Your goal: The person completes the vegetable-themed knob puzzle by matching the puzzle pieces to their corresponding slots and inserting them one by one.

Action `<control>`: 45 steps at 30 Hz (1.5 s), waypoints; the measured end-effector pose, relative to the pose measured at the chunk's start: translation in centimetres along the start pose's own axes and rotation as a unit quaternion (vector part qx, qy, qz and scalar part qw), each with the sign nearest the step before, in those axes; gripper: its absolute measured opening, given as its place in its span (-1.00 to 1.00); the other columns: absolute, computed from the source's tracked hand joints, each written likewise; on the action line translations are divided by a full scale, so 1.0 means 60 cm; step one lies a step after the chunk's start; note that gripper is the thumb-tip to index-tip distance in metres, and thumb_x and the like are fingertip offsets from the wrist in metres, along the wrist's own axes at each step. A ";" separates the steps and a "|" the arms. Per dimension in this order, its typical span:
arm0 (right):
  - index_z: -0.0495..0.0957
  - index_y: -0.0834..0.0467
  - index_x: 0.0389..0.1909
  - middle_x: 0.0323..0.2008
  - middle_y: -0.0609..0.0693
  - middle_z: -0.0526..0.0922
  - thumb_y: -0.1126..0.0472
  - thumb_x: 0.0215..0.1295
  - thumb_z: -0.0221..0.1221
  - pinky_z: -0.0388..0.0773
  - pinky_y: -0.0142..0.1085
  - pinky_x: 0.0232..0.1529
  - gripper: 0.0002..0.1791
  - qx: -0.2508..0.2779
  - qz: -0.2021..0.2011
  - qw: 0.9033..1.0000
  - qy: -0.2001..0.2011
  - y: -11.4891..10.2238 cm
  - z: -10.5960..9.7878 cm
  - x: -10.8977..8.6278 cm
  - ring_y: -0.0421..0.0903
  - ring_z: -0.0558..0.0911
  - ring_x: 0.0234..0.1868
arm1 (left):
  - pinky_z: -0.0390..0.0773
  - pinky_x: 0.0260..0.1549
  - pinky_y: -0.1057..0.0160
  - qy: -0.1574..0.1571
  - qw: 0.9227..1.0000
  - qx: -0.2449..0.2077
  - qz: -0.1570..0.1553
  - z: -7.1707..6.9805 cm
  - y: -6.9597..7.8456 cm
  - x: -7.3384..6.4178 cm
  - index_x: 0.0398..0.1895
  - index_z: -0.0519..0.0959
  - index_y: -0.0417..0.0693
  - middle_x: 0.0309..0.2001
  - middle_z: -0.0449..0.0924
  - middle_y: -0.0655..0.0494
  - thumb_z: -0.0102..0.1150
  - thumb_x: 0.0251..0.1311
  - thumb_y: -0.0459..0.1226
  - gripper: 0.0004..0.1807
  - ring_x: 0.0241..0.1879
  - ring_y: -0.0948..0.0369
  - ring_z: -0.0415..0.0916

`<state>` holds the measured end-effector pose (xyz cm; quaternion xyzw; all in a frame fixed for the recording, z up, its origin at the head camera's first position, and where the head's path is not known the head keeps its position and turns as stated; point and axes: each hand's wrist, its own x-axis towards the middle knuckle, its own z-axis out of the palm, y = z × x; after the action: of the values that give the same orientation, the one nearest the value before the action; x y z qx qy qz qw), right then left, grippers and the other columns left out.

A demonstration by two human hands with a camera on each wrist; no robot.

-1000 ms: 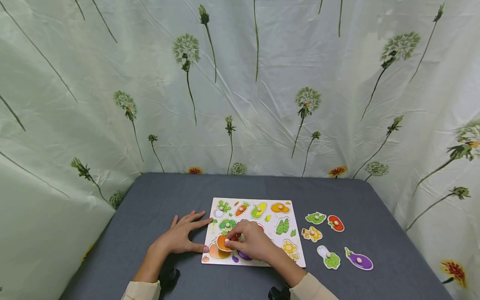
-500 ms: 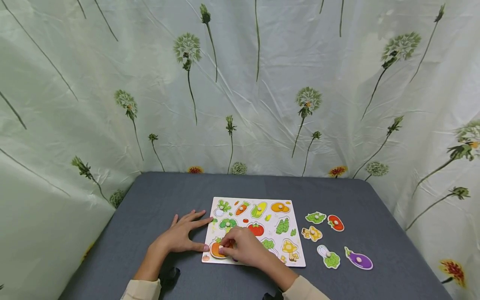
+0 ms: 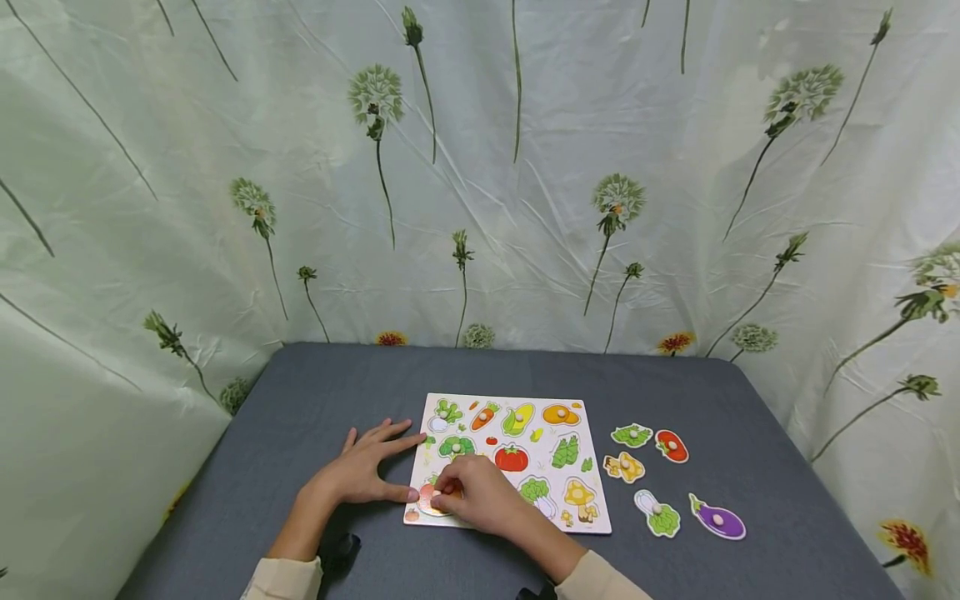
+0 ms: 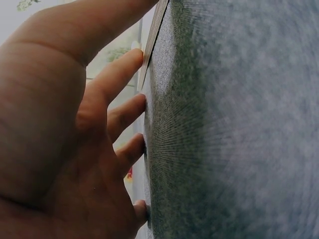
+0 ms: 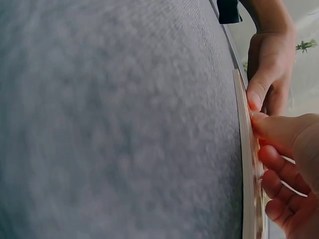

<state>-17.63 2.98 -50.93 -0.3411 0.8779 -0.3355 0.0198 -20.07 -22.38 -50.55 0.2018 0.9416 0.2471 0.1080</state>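
Observation:
A white vegetable puzzle board [image 3: 551,421] lies on the table, and my left hand [image 3: 363,469] is spread at its left side. The thumb and index fingertip rest on the board's left edge; the other fingertips touch the cloth in the left wrist view. At the board's near left corner, my right hand [image 3: 483,497] pinches the orange pumpkin piece [image 3: 426,498] by its knob, thumb against index finger. The piece lies over the pumpkin picture, partly covered by the fingers. From the right wrist view, the right thumb [image 5: 276,130] is low over the board, close to the left thumb.
Right of the board lie several loose knobbed pieces: a green one [image 3: 632,435], a red tomato [image 3: 671,447], a yellow mushroom [image 3: 624,468], a cabbage [image 3: 663,521] and a purple eggplant [image 3: 717,518]. A dark grey cloth covers the table [image 3: 360,379]; a dandelion-print curtain [image 3: 525,250] hangs behind.
My right hand has moved slightly left and down, lowering the tilted pumpkin piece flat onto the pumpkin picture. The tomato picture is uncovered. My left hand has stayed in place.

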 end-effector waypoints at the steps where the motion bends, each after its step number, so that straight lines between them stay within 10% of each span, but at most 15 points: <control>1: 0.77 0.03 -0.35 -0.51 -0.24 0.59 0.14 0.22 0.46 0.38 -0.61 -0.39 -0.93 0.001 0.002 1.000 0.001 0.000 0.001 0.000 -0.39 0.47 -0.44 | -0.33 0.38 -0.60 0.000 1.000 0.001 -0.001 0.000 0.000 0.000 0.51 0.41 0.32 0.61 0.17 0.02 0.48 -0.09 0.34 0.02 0.62 -0.25 -0.08; 16: 0.77 0.04 -0.19 -0.35 -0.18 0.69 0.11 0.30 0.42 0.48 -0.56 -0.28 -0.87 0.034 0.002 0.999 -0.003 0.006 -0.014 -0.012 -0.33 0.54 -0.35 | -0.33 0.38 -0.59 -0.001 1.000 0.005 -0.005 0.003 -0.001 0.002 0.52 0.39 0.35 0.62 0.15 0.05 0.47 -0.09 0.35 0.02 0.63 -0.24 -0.09; 45: 0.76 0.09 -0.11 -0.19 -0.12 0.77 0.21 0.32 0.39 0.68 -0.09 -0.12 -0.84 -0.048 0.024 0.995 0.085 0.115 -0.196 -0.104 -0.05 0.70 -0.14 | -0.38 0.39 -0.57 -0.014 1.000 -0.005 -0.017 -0.004 0.007 -0.002 0.54 0.36 0.33 0.64 0.11 0.03 0.49 -0.10 0.33 0.06 0.64 -0.24 -0.14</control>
<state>-19.97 17.34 -47.20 -0.2906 0.8996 -0.3199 -0.0635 -19.89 -22.16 -50.12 0.1889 0.9421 0.2467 0.1261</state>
